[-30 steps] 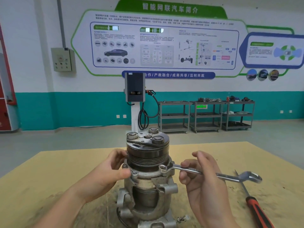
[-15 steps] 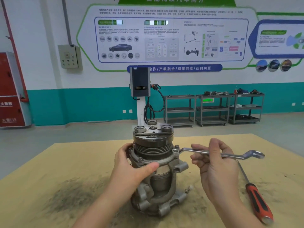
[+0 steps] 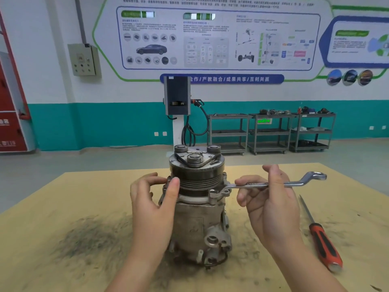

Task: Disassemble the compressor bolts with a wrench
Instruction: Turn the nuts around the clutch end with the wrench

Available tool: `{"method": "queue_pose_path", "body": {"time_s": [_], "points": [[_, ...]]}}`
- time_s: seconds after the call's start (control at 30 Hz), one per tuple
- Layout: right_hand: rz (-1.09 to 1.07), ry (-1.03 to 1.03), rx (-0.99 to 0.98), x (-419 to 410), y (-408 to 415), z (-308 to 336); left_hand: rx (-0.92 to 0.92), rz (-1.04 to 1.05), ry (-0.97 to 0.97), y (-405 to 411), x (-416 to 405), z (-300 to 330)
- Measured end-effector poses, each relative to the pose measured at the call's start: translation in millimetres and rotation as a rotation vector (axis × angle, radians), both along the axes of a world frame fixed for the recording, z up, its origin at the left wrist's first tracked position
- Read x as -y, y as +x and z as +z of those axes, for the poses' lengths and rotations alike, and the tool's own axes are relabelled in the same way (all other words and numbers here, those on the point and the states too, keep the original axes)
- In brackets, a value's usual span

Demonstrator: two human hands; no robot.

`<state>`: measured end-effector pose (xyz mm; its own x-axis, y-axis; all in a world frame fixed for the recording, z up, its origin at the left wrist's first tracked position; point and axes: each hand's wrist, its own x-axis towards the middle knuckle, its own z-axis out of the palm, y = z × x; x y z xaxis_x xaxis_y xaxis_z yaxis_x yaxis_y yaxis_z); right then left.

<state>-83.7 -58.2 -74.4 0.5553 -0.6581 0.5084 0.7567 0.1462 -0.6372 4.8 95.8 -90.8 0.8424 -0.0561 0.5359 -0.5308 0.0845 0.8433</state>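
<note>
At the far left edge of the frame stands a red cabinet (image 3: 10, 114), and a grey electrical box (image 3: 83, 59) hangs on the wall in the upper left. On the lower left of the yellow desk (image 3: 63, 199) lies a dark smear of grime (image 3: 92, 234). The left hand (image 3: 151, 209) grips the left side of the compressor (image 3: 197, 211), thumb laid up against the grooved black pulley (image 3: 196, 175) and fingers curled round its far edge. The compressor stands upright at the centre of the desk, its grey housing below and the pulley on top. Behind it a charging post (image 3: 177, 98) rises at mid-frame. At the compressor's upper right flange, the ring end of the wrench (image 3: 267, 184) sits on a bolt (image 3: 212, 191); the shaft runs almost level toward the right. The right hand (image 3: 271, 203) pinches that shaft between thumb and curled fingers, just right of the compressor. An orange-handled screwdriver (image 3: 322, 241) lies on the desk at lower right, apart from the hands. Grey metal carts (image 3: 271, 131) line the teal wall at right.
</note>
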Motion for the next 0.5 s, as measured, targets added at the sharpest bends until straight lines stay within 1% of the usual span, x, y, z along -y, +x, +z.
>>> {"method": "queue_pose_path", "body": {"time_s": [0.17,0.3,0.5], "points": [[-0.021,-0.03,0.011,-0.8,-1.9,-4.1,-0.085,-0.179,-0.086,13.9,-11.4,-5.1],[-0.184,-0.171,0.078,-11.2,-4.1,-10.5,-0.066,-0.282,-0.059,12.5,-10.8,-5.9],[-0.373,-0.299,0.094,-14.0,-2.6,-14.9,-0.069,-0.352,-0.141,14.8,-9.9,-8.8]]}}
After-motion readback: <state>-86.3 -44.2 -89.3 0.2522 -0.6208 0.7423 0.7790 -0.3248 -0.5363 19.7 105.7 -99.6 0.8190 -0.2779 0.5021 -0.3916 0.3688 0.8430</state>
